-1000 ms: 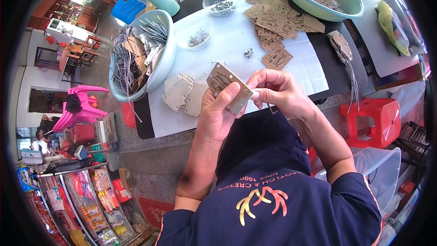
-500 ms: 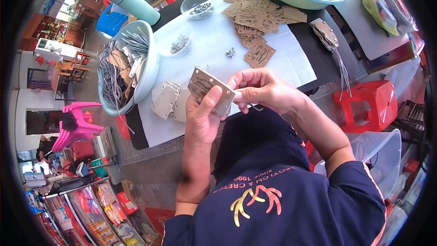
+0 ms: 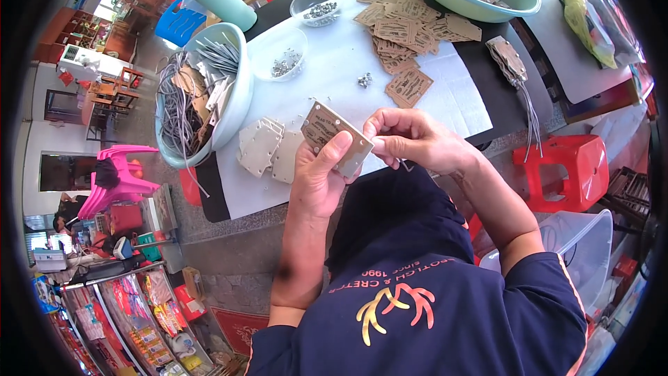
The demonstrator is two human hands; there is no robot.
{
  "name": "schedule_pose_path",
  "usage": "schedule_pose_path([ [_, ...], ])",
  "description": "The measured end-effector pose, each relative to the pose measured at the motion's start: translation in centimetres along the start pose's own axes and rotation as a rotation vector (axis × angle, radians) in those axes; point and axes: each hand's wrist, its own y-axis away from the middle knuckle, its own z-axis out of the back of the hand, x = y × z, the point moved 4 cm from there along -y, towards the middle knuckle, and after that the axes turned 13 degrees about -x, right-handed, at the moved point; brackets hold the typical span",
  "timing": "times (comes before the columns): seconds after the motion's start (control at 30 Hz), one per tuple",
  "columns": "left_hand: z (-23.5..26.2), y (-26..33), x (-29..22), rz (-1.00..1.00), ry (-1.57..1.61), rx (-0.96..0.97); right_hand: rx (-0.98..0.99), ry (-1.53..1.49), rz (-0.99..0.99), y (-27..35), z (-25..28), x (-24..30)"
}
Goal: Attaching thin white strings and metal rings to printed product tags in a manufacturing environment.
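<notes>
My left hand [image 3: 319, 184] grips a flat rectangular plate with a brown printed face [image 3: 327, 129], thumb across the face and fingers behind it. At the plate's right corner, the thumb and forefinger of my right hand [image 3: 426, 143] are pinched together; whatever lies between them is too small to make out. A thin grey end [image 3: 406, 165] pokes out below the right hand's fingers. Left of my left hand, several pale metal plates [image 3: 259, 145] lie on the white sheet [image 3: 334, 63]. Farther off sit a small heap of metal fasteners [image 3: 364, 80] and a spread of brown printed cards [image 3: 409, 87].
Two clear bowls of small hardware [image 3: 284, 63] stand beyond the plates. A blue tub [image 3: 243, 90] of grey cords is at the left, a green basin [image 3: 480, 8] at the far right. A corded plate bundle [image 3: 506, 61] lies right; a red stool [image 3: 584, 174] stands below.
The whole view has shifted slightly, so things sit a little farther right. My left hand still holds the plate, and my right fingers remain pinched at its corner.
</notes>
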Motion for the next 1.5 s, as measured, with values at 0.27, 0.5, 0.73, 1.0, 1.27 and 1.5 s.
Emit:
schedule_pose_path([
  [0.27,-0.3,-0.4,0.9,0.051,0.139,-0.005,-0.097,-0.199,0.004,0.6,-1.2,0.2],
  [0.5,-1.4,0.1,0.2,-0.358,-0.087,-0.186,-0.26,-0.053,0.133,0.7,-1.4,0.5],
  [0.73,-1.4,0.9,0.9,-0.411,-0.227,-0.156,-0.418,0.214,0.44,0.3,-1.7,0.3],
  [1.0,-1.4,1.1,0.5,-0.408,-0.193,-0.173,-0.489,0.216,0.442,0.2,-1.6,-0.3],
  [1.27,-0.9,1.3,-0.4,-0.441,-0.274,-0.191,-0.534,0.348,0.507,1.0,-1.9,0.6],
  [1.5,-1.6,1.7,-0.9,-0.42,-0.29,-0.132,-0.557,0.404,0.612,1.3,-1.8,0.7],
])
